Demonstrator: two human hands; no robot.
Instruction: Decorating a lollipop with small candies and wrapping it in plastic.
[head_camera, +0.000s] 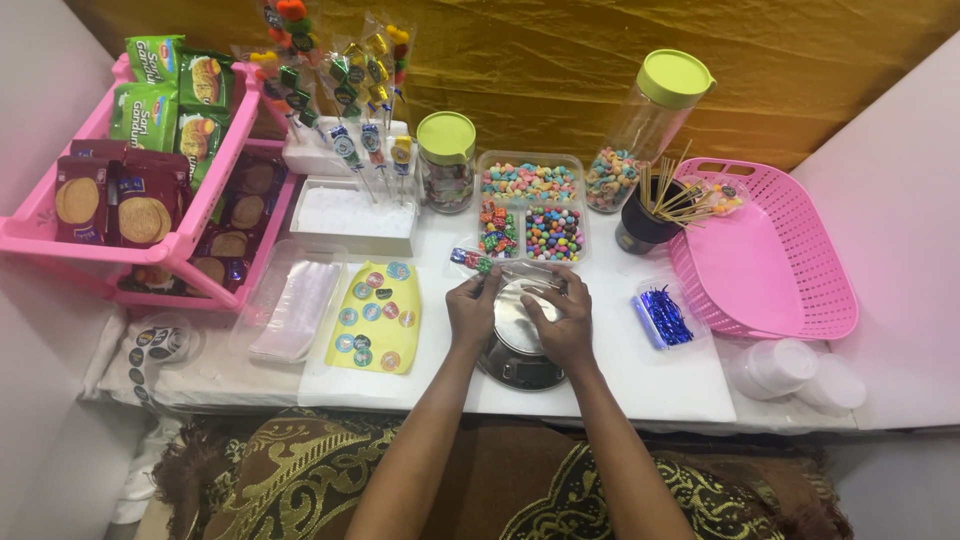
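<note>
Clear plastic wrap around a candy skewer (500, 266) is pinched between the left hand (473, 312) and right hand (562, 318) above the small kitchen scale (520, 345), so candies may be dislodged if the film is pulled unevenly.

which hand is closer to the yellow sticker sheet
Left. The left hand is over the left edge of the small scale, just right of the yellow sticker sheet. The right hand is over the scale's right side, farther away.
</note>
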